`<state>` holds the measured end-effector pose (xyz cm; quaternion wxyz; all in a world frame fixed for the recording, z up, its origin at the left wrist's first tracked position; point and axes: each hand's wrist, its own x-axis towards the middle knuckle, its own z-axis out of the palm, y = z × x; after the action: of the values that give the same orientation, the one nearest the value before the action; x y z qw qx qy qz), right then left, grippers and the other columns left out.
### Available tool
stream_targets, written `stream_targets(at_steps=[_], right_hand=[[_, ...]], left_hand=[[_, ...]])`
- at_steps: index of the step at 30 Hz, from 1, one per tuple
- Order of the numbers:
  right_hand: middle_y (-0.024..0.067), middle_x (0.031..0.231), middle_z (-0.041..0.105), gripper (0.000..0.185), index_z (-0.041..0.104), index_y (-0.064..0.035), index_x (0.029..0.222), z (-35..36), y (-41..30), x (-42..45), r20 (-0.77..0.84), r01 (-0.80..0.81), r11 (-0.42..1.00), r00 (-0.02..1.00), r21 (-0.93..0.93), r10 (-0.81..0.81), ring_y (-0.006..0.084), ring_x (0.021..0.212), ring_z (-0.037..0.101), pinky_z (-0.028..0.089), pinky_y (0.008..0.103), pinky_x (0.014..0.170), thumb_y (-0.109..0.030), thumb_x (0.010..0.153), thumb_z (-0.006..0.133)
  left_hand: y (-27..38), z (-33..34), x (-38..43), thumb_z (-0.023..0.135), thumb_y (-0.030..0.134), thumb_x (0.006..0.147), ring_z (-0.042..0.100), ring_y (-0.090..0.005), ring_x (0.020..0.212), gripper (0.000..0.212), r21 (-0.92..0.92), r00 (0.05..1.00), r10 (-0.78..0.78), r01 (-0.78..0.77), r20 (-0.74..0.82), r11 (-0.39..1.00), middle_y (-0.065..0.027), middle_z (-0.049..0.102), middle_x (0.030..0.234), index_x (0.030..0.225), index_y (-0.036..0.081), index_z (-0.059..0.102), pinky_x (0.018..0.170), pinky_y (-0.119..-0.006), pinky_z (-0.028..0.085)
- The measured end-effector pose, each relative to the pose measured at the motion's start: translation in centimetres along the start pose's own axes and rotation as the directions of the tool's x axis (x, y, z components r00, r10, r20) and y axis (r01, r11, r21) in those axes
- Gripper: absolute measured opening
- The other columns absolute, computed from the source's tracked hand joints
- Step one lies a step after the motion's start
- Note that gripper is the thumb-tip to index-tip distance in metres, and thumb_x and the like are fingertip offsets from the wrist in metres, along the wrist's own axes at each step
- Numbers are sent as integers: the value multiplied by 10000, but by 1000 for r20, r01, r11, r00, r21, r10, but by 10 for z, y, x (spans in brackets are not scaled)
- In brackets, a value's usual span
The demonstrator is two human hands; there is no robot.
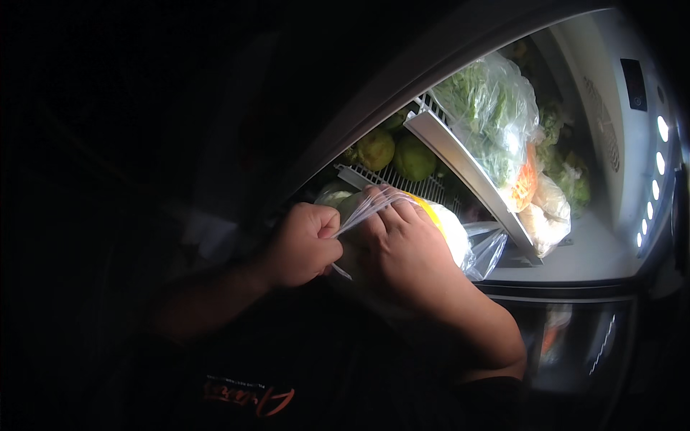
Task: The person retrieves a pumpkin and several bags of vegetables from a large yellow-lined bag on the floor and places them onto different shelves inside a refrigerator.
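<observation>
My left hand (310, 245) is closed in a fist around the gathered, stretched end of a clear plastic bag (485, 250). The bag wraps a large pale bundle (455, 234) with a yellow band (428, 213); its contents cannot be told. Over the top of this bundle lies my right hand (401, 237), fingers bent at the stretched plastic strands. Whether its fingertips pinch the plastic is hidden. Both hands are in front of the lit, open refrigerator.
Green round fruits or vegetables (414, 157) rest on a wire shelf (426, 186) behind the hands. A higher shelf edge (474, 172) slants nearby, under bagged leafy greens (480, 118), an orange bagged item (524, 186) and a whitish bag (550, 215). The refrigerator's side wall (598, 124) stands at the right.
</observation>
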<state>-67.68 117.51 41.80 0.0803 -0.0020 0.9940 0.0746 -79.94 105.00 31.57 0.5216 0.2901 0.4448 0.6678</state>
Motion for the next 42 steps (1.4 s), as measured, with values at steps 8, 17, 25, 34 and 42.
stream_targets(at_steps=[8,17,25,34,42], right_hand=[[182,1068,618,319,624,20,1093,-8,5,11,263,15,966,963,-256,55,311,1027,601,456,408,946,-177,856,541],[199,1016,628,253,613,7,1013,12,11,-2,11,-56,987,998,-151,58,316,963,618,493,401,860,-167,840,551],[114,890,645,253,619,6,988,0,19,-1,-59,65,929,994,-363,-93,270,925,629,497,373,810,-169,806,589],[140,993,586,303,609,20,1057,-10,4,-10,4,112,992,994,-61,-112,266,946,601,507,385,827,-159,815,580],[192,1180,617,466,517,85,1266,21,20,3,-27,87,986,995,-140,-92,322,1111,607,468,418,984,-138,859,553]], left_hand=[[-13,-3,6,561,-74,760,525,-71,511,322,242,974,223,-206,-45,948,-1,478,559,615,104,335,440,-260,401],[-19,15,5,567,-64,762,396,-49,558,301,252,928,340,-297,-151,921,12,402,574,623,82,344,469,-276,339],[-12,14,7,569,-80,752,435,-51,554,254,473,863,495,-394,-106,788,1,440,580,651,72,391,481,-268,352],[-4,27,7,546,-96,758,426,-40,613,183,567,831,531,-361,-164,741,9,454,644,756,62,455,527,-248,357],[-9,29,13,572,-89,768,380,-38,624,207,500,788,569,-403,-237,766,27,404,663,740,70,443,527,-235,332]])
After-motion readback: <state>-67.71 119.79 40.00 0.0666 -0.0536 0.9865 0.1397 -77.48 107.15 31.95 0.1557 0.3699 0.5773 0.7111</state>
